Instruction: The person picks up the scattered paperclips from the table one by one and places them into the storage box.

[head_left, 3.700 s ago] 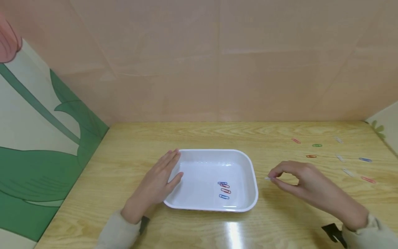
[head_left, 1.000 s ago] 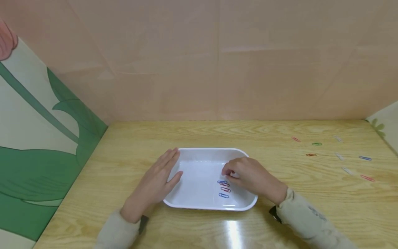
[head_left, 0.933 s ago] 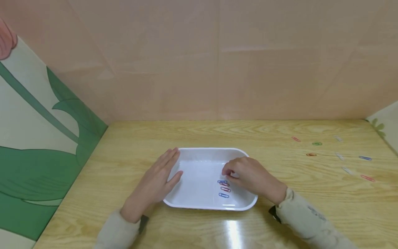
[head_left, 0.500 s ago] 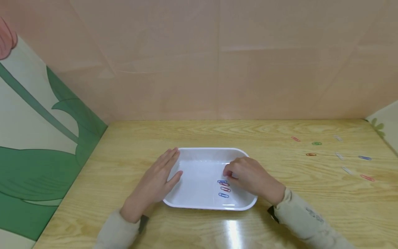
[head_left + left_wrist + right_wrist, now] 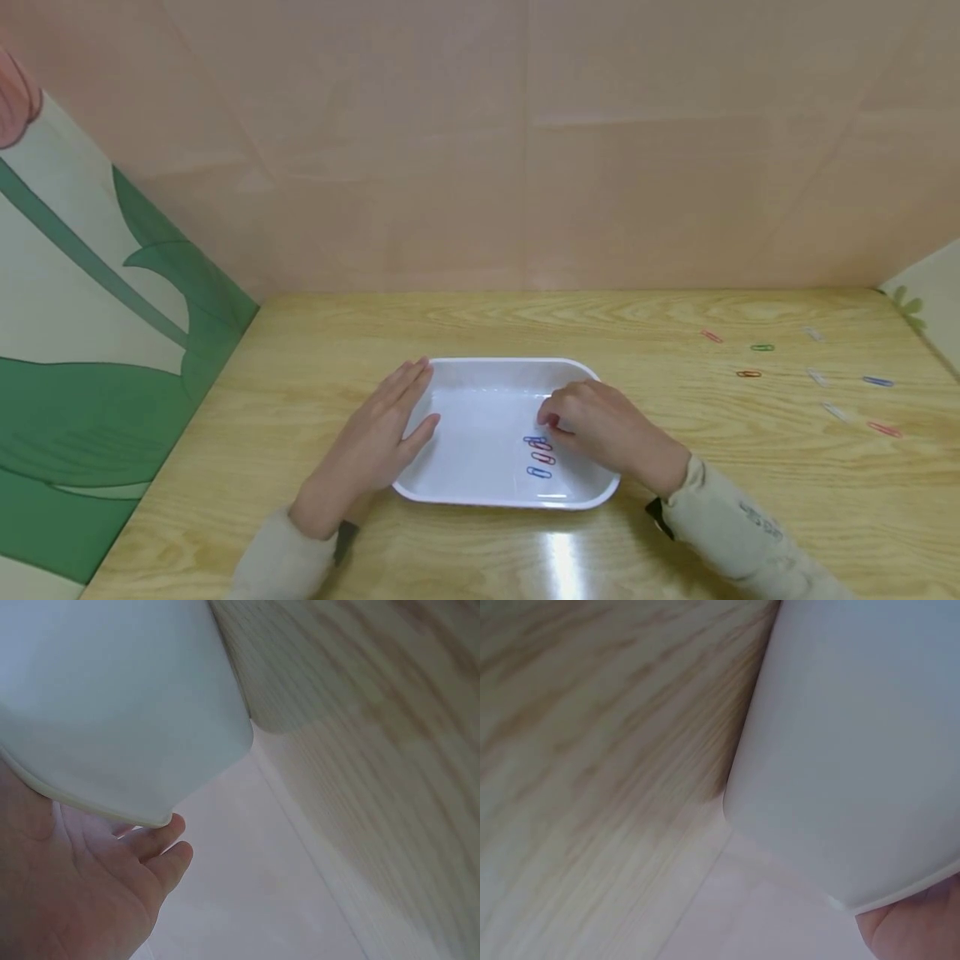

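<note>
A white tray stands on the wooden table, with a short column of blue and red paper clips lying in its right half. My left hand rests on the tray's left rim with straight fingers; in the left wrist view that hand lies under the rim's edge. My right hand reaches over the right side into the tray, thumb and forefinger pinched together just above the top blue clip. A pale paper clip, seen in these fingers earlier, is mostly hidden at the fingertips now.
Loose paper clips lie scattered at the table's right: pink, green, red, blue, another pink and several pale ones. A pinkish-brown wall rises behind the table.
My right hand has carried a pale paper clip from right of the tray to above the clips inside. Over the last second it has barely shifted. The left hand stays on the rim.
</note>
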A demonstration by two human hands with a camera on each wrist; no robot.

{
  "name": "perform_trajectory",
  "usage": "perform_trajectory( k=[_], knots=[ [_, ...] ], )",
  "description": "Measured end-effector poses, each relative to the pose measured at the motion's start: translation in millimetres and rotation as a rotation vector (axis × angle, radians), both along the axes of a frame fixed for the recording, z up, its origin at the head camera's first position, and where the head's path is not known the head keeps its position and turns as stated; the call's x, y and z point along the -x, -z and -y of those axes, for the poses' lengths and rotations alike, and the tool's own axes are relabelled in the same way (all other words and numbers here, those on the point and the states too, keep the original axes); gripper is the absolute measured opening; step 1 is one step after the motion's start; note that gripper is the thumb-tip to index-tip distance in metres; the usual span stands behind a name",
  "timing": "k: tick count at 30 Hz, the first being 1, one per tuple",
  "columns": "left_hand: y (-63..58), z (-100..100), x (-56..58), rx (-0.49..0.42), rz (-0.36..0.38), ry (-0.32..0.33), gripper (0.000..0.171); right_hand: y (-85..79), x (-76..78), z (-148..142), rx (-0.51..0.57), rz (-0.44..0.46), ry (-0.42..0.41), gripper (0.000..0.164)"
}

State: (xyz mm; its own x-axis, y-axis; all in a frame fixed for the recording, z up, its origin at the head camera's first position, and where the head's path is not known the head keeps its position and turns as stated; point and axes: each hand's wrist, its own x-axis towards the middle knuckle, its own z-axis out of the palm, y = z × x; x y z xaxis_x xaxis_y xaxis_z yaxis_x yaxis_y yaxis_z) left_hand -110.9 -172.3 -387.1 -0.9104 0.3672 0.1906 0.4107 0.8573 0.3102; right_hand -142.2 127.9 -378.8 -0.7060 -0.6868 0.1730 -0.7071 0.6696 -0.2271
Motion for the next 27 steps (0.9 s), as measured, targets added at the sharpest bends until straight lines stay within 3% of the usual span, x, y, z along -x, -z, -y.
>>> perform_trajectory(
  k=[12, 27],
  knots=[
    [-0.7, -0.1, -1.8, 0.005, 0.008, -0.002, 0.064, -2.4, 3.1, -5.7, 0.115, 0.071, -0.049, 0.008],
    [-0.6, -0.3, -1.0, -0.004, 0.002, -0.006, 0.064, -21.3, -1.9, -22.7, 0.162, 0.057, 0.041, 0.013]
  ],
)
